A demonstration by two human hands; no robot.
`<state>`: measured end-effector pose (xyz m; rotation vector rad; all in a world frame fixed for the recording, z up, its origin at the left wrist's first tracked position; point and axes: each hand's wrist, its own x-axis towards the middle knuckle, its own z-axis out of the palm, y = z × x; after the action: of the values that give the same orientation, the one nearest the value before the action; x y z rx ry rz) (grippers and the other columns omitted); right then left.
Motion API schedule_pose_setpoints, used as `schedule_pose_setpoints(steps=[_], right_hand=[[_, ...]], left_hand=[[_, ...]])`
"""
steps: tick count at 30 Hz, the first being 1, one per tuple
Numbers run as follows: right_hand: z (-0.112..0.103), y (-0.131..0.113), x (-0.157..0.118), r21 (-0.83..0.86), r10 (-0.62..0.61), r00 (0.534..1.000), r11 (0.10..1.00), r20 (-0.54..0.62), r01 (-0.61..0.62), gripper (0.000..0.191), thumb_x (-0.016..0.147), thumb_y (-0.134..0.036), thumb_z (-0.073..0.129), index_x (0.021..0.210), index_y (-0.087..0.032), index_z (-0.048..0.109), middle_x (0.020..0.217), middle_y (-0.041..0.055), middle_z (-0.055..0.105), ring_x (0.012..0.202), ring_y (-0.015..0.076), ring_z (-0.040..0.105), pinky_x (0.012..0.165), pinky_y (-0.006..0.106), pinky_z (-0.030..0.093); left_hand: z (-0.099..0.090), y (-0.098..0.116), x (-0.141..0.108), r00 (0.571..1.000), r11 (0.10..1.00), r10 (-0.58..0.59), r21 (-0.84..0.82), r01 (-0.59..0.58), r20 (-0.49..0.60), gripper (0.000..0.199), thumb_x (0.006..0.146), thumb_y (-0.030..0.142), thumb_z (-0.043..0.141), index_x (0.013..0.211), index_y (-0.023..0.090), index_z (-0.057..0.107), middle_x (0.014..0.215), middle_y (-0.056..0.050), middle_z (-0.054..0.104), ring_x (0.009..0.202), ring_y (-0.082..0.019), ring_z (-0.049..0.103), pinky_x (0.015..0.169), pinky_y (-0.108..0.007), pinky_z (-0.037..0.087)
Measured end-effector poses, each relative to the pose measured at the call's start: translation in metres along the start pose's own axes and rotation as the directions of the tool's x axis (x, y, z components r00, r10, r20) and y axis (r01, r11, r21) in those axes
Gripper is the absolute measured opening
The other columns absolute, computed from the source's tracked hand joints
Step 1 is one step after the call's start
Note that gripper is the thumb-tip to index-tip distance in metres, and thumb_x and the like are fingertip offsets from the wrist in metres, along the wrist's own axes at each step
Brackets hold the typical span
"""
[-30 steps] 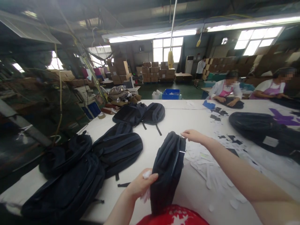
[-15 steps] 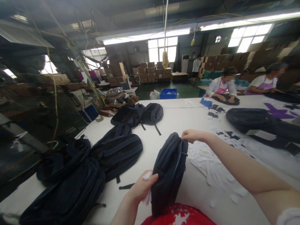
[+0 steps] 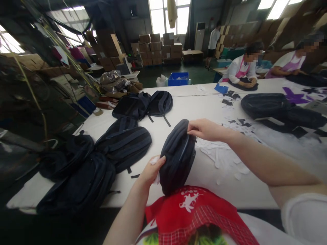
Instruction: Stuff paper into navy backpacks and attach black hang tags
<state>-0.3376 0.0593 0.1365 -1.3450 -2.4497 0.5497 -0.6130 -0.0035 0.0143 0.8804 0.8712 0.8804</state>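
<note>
A dark navy backpack [image 3: 176,160] stands on its edge against the red apron at my front, on the white table [image 3: 204,102]. My left hand [image 3: 153,168] grips its left side, thumb on the fabric, with a crumpled white scrap [image 3: 154,160] also caught in that hand. At the bag's upper right edge, beside the zipper seam, my right hand [image 3: 200,129] is closed in a pinch; whether it has the fabric or a zipper pull is hidden by the fingers. More dark backpacks [image 3: 125,144] lie to the left of my left hand.
White cut-out pieces [image 3: 217,153] and small black scraps [image 3: 230,98] are scattered to the right. Further right lie more dark bags [image 3: 265,105]. Across the table a person in a pink apron [image 3: 241,69] handles a dark piece; another person [image 3: 291,66] works beside them.
My view has tipped downward, showing more of the apron. Both hands still hold the backpack; my right hand stays at its upper edge, now with its back turned more toward me.
</note>
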Motion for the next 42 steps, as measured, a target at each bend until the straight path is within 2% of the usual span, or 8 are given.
schedule_pose_setpoints(steps=[6,10,17,24,28,34,37,42], right_hand=[[0.001,0.053,0.006,0.078,0.102,0.994,0.992,-0.033,-0.099,0.064,0.069,-0.049,0.074,0.123,-0.018,0.059,0.122,0.012,0.064,0.103,0.0254,0.063,0.086,0.037,0.051],[0.026,0.083,0.017,0.053,0.046,0.995,0.997,0.088,-0.051,0.115,0.048,-0.045,0.087,0.147,-0.017,0.036,0.151,0.0154,0.039,0.135,0.0341,0.041,0.112,0.045,0.034],[0.066,0.086,0.035,0.211,0.07,0.991,0.973,0.113,-0.093,0.065,0.053,-0.04,0.085,0.112,-0.02,0.067,0.105,0.0023,0.073,0.103,0.0293,0.064,0.093,0.039,0.049],[0.099,0.106,0.023,0.656,0.306,0.944,0.689,0.122,-0.308,0.048,0.059,-0.046,0.084,0.097,-0.019,0.074,0.099,0.0037,0.075,0.1,0.0289,0.065,0.093,0.04,0.049],[0.119,0.123,0.014,0.842,0.555,0.832,0.438,0.022,-0.315,0.051,0.053,-0.049,0.086,0.089,-0.016,0.074,0.086,0.007,0.076,0.087,0.0281,0.068,0.086,0.042,0.052],[0.13,0.114,0.006,0.913,0.593,0.804,0.352,-0.049,-0.204,0.056,0.055,-0.059,0.082,0.092,-0.019,0.069,0.087,0.0061,0.076,0.08,0.0246,0.07,0.078,0.038,0.055],[0.131,0.096,0.002,0.921,0.511,0.859,0.345,-0.022,-0.182,0.051,0.058,-0.052,0.084,0.093,-0.018,0.07,0.089,0.0057,0.075,0.078,0.0228,0.069,0.076,0.036,0.054],[0.131,0.067,-0.009,0.879,0.357,0.934,0.453,-0.026,-0.148,0.045,0.058,-0.048,0.084,0.086,-0.015,0.07,0.079,0.0039,0.073,0.072,0.0197,0.064,0.07,0.032,0.052]], left_hand=[[-0.026,0.01,0.006,1.0,0.996,0.025,0.086,-0.026,0.01,0.037,0.066,0.044,0.081,0.083,0.012,0.072,0.077,-0.006,0.073,0.068,-0.016,0.066,0.066,-0.024,0.053],[-0.047,0.018,0.0,0.998,0.988,-0.056,0.144,0.052,0.029,0.04,0.058,0.038,0.087,0.083,0.012,0.071,0.077,-0.007,0.073,0.068,-0.018,0.068,0.065,-0.027,0.055],[-0.084,0.019,0.0,0.967,0.994,0.066,0.1,-0.042,-0.246,0.042,0.055,0.041,0.087,0.07,0.013,0.061,0.061,0.001,0.063,0.053,-0.01,0.058,0.051,-0.019,0.046],[-0.129,-0.001,-0.015,0.752,0.98,0.195,0.09,-0.179,-0.63,0.046,0.06,0.045,0.081,0.059,0.018,0.043,0.051,0.006,0.051,0.039,-0.006,0.046,0.038,-0.018,0.036],[-0.135,-0.022,-0.028,0.72,0.992,0.122,0.088,-0.085,-0.683,0.042,0.061,0.043,0.079,0.058,0.018,0.045,0.047,0.007,0.049,0.037,-0.007,0.045,0.038,-0.018,0.034],[-0.12,-0.024,-0.021,0.73,0.972,0.19,0.229,-0.047,-0.656,0.037,0.066,0.046,0.074,0.06,0.018,0.051,0.047,0.005,0.05,0.038,-0.009,0.043,0.038,-0.02,0.032],[-0.097,0.004,-0.014,0.642,0.811,0.482,0.581,-0.068,-0.596,0.026,0.074,0.043,0.069,0.07,0.018,0.062,0.058,0.001,0.06,0.05,-0.013,0.054,0.047,-0.022,0.041],[-0.031,0.068,-0.013,0.616,0.165,0.787,0.948,-0.273,0.04,0.012,0.084,0.027,0.062,0.083,0.02,0.072,0.085,-0.004,0.07,0.08,-0.017,0.065,0.079,-0.028,0.051]])
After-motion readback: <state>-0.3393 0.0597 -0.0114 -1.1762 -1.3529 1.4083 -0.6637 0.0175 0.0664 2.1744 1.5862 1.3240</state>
